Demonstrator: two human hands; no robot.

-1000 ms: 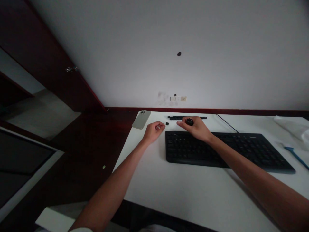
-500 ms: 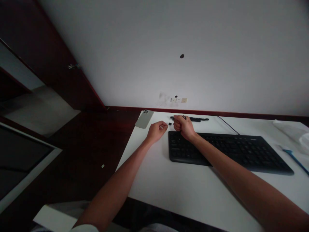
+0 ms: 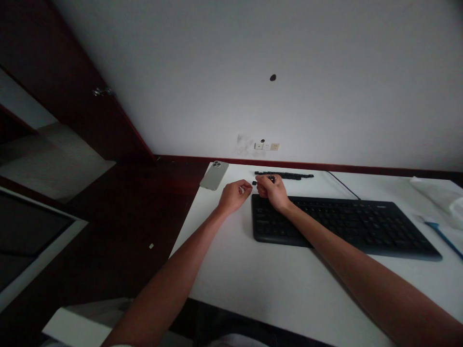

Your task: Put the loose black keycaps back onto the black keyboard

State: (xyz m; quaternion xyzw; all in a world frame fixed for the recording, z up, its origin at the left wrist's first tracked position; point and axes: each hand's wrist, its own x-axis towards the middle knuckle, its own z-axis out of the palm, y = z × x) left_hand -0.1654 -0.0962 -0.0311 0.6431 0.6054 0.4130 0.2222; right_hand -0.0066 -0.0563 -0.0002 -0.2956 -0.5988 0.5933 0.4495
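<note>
My left hand (image 3: 234,196) hovers at the left of the keyboard, thumb and fingers curled together in a pinch. What it holds, if anything, is too small to name. My right hand (image 3: 274,191) is closed in a fist over the keyboard's upper left corner. A small dark thing shows at the top of this fist, its kind unclear. Between the hands lies a loose black keycap (image 3: 254,183). Behind the right hand runs a row of black keycaps (image 3: 289,175). The black keyboard (image 3: 347,224) lies on the white table (image 3: 267,274), partly covered by my right forearm.
A phone (image 3: 214,175) lies at the table's far left corner. The keyboard cable (image 3: 343,185) runs back to the table's far edge. On the right are a blue-handled brush (image 3: 443,236) and a white plastic bag (image 3: 436,195). Wall sockets (image 3: 266,146) sit behind the table.
My right hand has moved slightly left and down towards the loose keycap, uncovering more of the keycap row. The left hand keeps its pinch. The view has shifted slightly.
</note>
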